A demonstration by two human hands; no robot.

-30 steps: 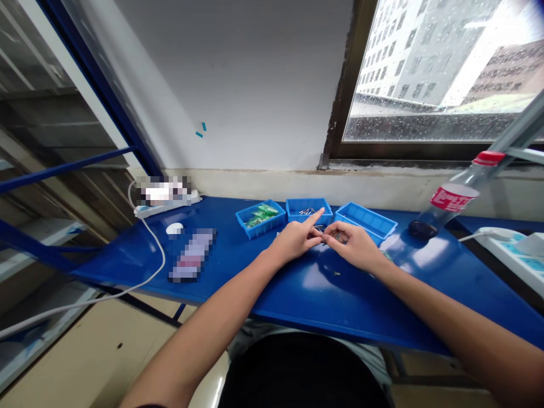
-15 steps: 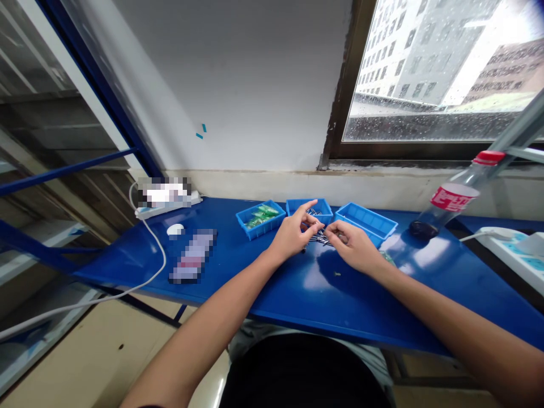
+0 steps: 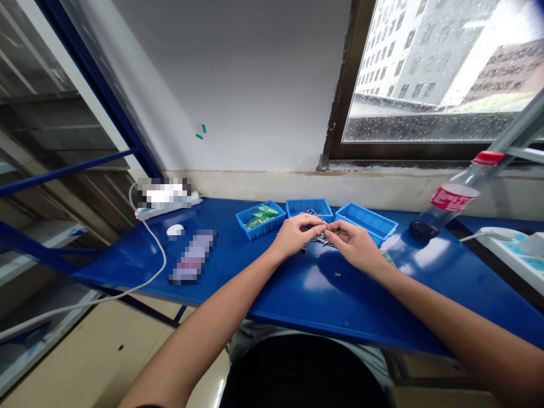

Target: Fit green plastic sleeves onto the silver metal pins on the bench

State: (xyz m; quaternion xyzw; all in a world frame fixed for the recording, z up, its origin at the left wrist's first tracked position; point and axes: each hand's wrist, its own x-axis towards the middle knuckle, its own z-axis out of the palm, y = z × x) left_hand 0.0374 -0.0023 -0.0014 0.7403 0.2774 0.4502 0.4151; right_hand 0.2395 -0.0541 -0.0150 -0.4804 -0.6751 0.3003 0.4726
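Observation:
My left hand point(image 3: 296, 234) and my right hand point(image 3: 349, 242) meet fingertip to fingertip over a pile of metal screws point(image 3: 319, 239) on the blue table. Both are pinched closed; whatever lies between the fingertips is too small to make out. Behind them stands a blue bin point(image 3: 308, 205) with metal screws inside. To its left, another blue bin point(image 3: 255, 229) holds green packets point(image 3: 264, 213). A third blue bin point(image 3: 369, 222) sits behind my right hand. One small screw point(image 3: 337, 275) lies alone nearer the table's front edge.
A bottle point(image 3: 453, 198) with dark liquid stands at the right, near a white power strip point(image 3: 516, 249). On the left are a blurred-out flat object point(image 3: 194, 256), a white round item point(image 3: 174, 230) and a white cable point(image 3: 164, 249).
The raised fingers of my left hand have come down and closed, and its tips now meet those of my right hand. My right hand has barely moved.

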